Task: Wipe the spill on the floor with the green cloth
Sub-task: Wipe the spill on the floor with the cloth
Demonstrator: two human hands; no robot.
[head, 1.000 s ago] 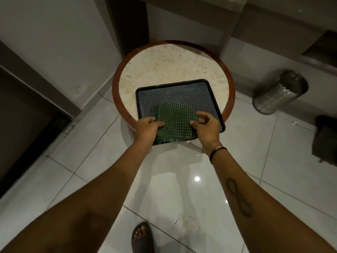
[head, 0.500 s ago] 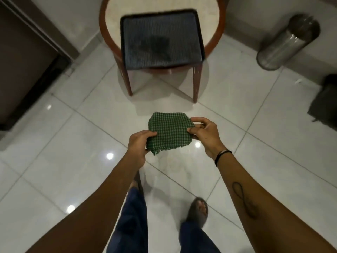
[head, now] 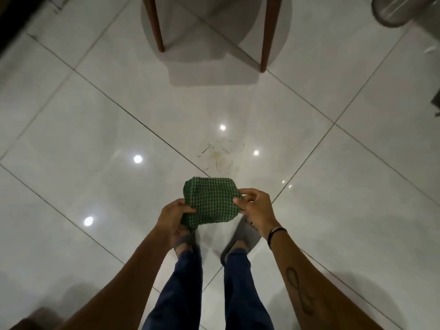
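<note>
So the spill (head: 217,157) is a small yellowish smear with some thin dark streaks around it, sitting on the glossy white tile floor (head: 71,129) right beside a grout line. Everything else I'll place off that spill.

The folded green checked cloth (head: 210,203) is held in the air, just on the near side of the spill, above the person's feet. The left hand (head: 172,219) is curled around the cloth's near left corner, thumb on top and fingers tucked under. The right hand (head: 256,210) is pinching the right edge between thumb and fingertips. Both closed on the fabric, neither one open. The sandals (head: 240,234) are planted just short of the spill, and two wooden table legs (head: 157,22) stand well beyond it, on the far side.

My read is that wiping hasn't started; this is the lowering-the-cloth bit. How I'd do it well:

- keep it folded as a thick pad so it soaks up rather than smears
- crouch and set it down flat right on the yellowish patch
- press first, then wipe from outside the streaks inward
- one palm flat on top probably beats a two-handed pinch
- don't step forward, wet glossy tile looks slippery
</note>
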